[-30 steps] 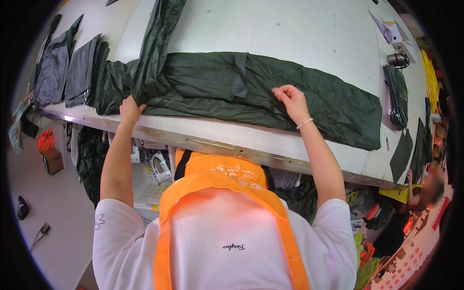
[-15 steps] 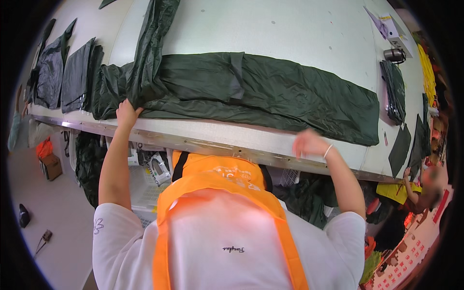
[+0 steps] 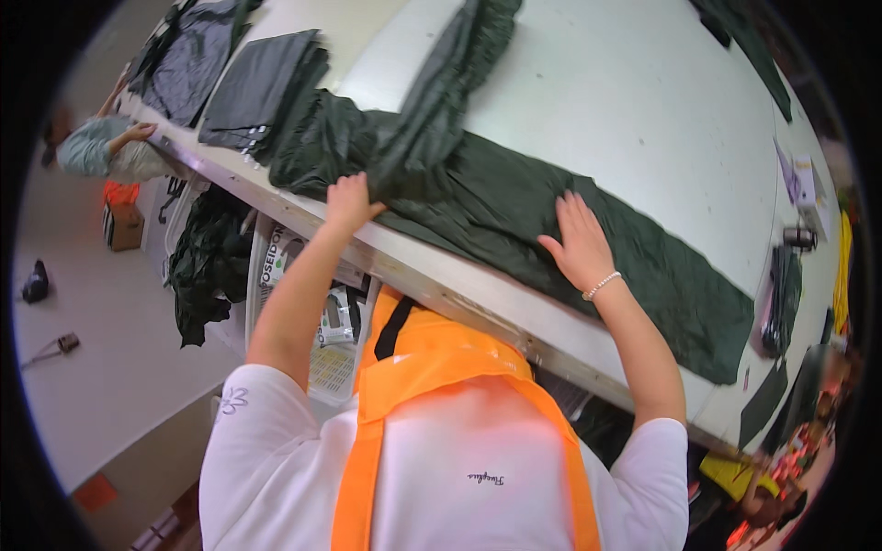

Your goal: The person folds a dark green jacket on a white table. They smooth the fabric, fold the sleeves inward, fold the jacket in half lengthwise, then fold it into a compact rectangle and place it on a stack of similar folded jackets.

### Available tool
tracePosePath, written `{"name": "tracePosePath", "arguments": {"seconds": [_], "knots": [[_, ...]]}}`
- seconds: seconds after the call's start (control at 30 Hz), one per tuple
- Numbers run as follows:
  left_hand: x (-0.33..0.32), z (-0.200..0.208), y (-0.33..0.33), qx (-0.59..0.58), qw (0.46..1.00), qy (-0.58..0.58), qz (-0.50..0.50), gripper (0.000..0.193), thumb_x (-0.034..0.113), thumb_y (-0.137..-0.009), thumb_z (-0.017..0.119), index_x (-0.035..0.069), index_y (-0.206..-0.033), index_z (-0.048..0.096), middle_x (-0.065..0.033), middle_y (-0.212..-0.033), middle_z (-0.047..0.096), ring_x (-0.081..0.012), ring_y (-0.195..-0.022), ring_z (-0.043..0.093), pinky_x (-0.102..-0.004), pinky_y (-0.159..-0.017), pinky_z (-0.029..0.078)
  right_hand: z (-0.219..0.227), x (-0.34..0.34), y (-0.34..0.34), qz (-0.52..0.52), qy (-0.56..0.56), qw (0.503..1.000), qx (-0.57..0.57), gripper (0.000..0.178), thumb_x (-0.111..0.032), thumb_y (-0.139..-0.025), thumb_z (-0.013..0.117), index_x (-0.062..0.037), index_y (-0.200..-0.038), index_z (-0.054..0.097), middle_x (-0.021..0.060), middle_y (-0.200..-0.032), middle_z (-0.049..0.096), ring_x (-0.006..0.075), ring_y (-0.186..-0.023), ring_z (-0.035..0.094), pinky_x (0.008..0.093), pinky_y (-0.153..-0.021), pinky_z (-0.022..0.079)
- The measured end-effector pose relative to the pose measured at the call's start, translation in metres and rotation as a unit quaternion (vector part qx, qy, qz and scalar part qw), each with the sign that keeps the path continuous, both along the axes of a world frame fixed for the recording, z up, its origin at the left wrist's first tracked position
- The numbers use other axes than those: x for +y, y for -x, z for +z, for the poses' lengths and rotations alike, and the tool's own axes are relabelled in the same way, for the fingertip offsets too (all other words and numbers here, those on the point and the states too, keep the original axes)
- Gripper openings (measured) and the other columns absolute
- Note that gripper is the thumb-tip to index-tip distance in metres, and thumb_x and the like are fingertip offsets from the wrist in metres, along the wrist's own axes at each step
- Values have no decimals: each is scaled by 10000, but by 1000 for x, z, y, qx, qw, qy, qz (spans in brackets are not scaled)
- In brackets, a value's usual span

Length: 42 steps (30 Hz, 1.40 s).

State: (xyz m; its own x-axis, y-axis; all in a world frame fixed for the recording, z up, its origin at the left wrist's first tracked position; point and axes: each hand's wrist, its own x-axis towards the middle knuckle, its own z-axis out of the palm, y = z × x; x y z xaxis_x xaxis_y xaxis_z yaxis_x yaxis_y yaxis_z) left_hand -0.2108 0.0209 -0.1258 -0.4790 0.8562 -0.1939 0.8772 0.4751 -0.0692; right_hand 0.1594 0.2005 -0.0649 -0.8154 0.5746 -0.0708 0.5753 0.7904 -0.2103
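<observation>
The right hand (image 3: 579, 241) is back on the dark green garment (image 3: 514, 211) after hanging off the desk (image 3: 643, 110) edge half a second ago; it is now pressing flat, fingers spread wide. The left hand (image 3: 351, 200) is pinching the garment's bunched end, fingers closed on cloth. The garment is lying lengthwise along the desk's near edge, stretching away past the right hand, the nearer one to that loose length.

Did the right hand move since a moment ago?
Yes. The right hand was off the dark green garment, down by the table edge; now it lies flat on the cloth, farther onto the table.
</observation>
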Motion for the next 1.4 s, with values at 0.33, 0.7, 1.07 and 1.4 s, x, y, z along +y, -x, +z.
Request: {"name": "tracePosePath", "arguments": {"seconds": [0.33, 0.7, 1.07, 1.4], "knots": [[-6, 17, -8, -91, 994, -62, 28, 607, 355, -584, 811, 84, -1044, 520, -84, -986, 557, -264, -990, 506, -383, -849, 372, 37, 195, 274, 25, -33, 991, 124, 255, -241, -892, 506, -25, -875, 642, 186, -985, 612, 359, -940, 571, 441, -820, 470], [-6, 25, 9, -204, 975, -74, 37, 572, 291, -537, 823, 105, -981, 514, -70, -896, 523, -252, -912, 488, -362, -809, 358, -31, 345, 384, -90, -55, 994, -42, 608, -412, -750, 687, -157, -1275, 518, 175, -1087, 632, 326, -1043, 587, 410, -882, 466], [18, 106, 64, -298, 887, -284, -211, 394, 168, -564, 756, 134, -920, 591, 7, -779, 512, -199, -798, 516, -345, -752, 355, 262, 208, -87, -389, 78, 881, 259, 433, -267, -974, 402, 23, -1284, 492, 84, -1278, 529, 191, -1160, 494, 317, -1020, 345], [91, 23, 140, -352, 835, -407, -114, 544, 197, -588, 757, 62, -1067, 537, -82, -1040, 561, -259, -1028, 518, -408, -1027, 291, 400, -119, -266, -640, -250, 704, 181, 366, -281, -959, 459, 15, -1145, 567, 71, -1115, 579, 182, -1033, 528, 308, -940, 388]]}}
